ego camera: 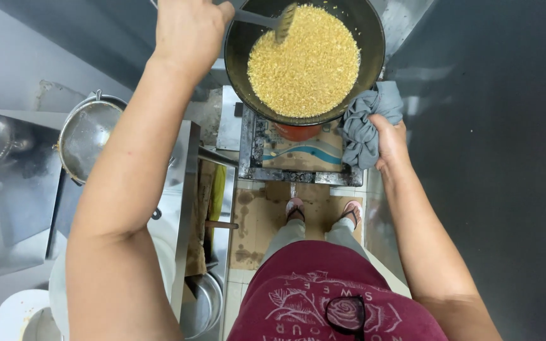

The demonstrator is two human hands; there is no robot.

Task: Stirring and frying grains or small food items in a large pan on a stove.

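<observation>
Steel counter [7,189] is filling the left side of the frame, grey floor taking the right. Person is standing at bottom centre in a maroon shirt [323,303], feet in sandals on a stained cardboard sheet [260,221] at mid frame.

Big dark wok [238,44] is sitting at top centre on a metal burner stand [251,145], packed with yellow-gold grainy food [304,60] covering nearly the whole bowl.

Left arm is reaching up the left-centre of the frame; left hand [188,28] at top, fingers clenching a metal handle that is running right into the wok. The utensil [282,22] head is sitting in the food at the wok's upper edge, coated in grains.

Right hand [390,142] is at right of centre, fingers grasping a bunched grey cloth [364,123] that is pressing against the wok's lower right rim.

Round mesh strainer [86,136] is resting on the counter at left, well apart from the wok. Steel bowl [200,306] is lying at bottom, left of the person. White plate [11,312] is showing in the bottom left corner.
</observation>
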